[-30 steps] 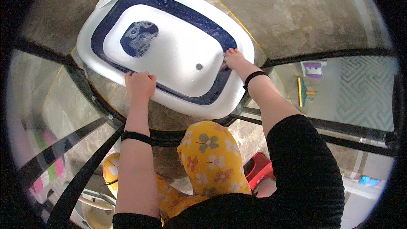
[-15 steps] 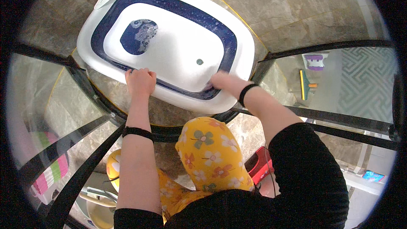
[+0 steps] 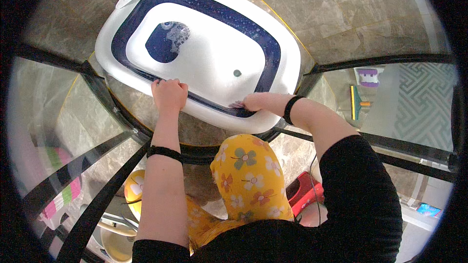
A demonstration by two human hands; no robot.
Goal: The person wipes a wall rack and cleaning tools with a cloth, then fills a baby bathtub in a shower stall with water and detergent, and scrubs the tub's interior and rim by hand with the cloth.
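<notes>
A white baby bathtub (image 3: 275, 122) with a dark blue inner band sits tilted in front of me. Foamy suds lie over the dark blue patch (image 3: 161, 44) on its floor, and a small round grey drain plug (image 3: 237, 73) shows nearer its right end. My left hand (image 3: 169, 95) is closed over the near rim. Inside the tub, my right hand (image 3: 252, 102) is curled low against the near wall at the right. Something greyish purple (image 3: 237, 104) shows at its fingers, too blurred to name.
Black-framed glass panels (image 3: 390, 143) curve around both sides. Beyond the glass at right are a green and yellow squeegee (image 3: 355, 102), a purple and white item (image 3: 368, 78) and a patterned mat (image 3: 424, 102). A red object (image 3: 306, 192) stands by my right knee.
My right hand has slid left along the tub's near inner wall. The tub and my left hand appear slightly further right in view; the left hand keeps its hold on the rim.
</notes>
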